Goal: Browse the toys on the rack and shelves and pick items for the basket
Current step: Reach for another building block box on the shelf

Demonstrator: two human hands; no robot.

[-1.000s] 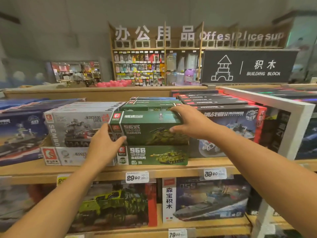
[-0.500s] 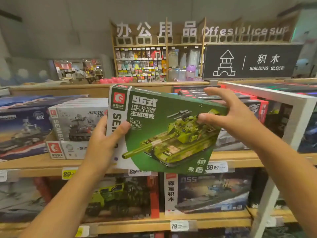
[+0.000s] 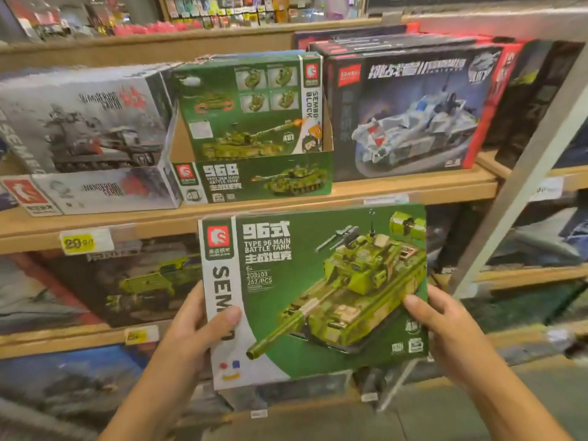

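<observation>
I hold a green Type 96 battle tank box (image 3: 318, 291) face up in front of the shelves, below the upper shelf. My left hand (image 3: 194, 332) grips its left edge, thumb on the white side strip. My right hand (image 3: 445, 329) grips the lower right corner, thumb on the front. On the upper shelf a green display carton (image 3: 254, 176) keeps another green tank box (image 3: 251, 103) standing inside it. No basket is in view.
A grey tank box (image 3: 82, 119) stands left of the green carton, a red-edged white vehicle box (image 3: 410, 109) to its right. Wooden shelf boards (image 3: 413, 192) carry price tags (image 3: 79, 241). A white rack post (image 3: 521, 186) slants at right. Lower shelves hold larger boxes.
Both hands pulled the green tank box off the upper shelf, turned its front toward me and brought it down and closer. The view tilted downward.
</observation>
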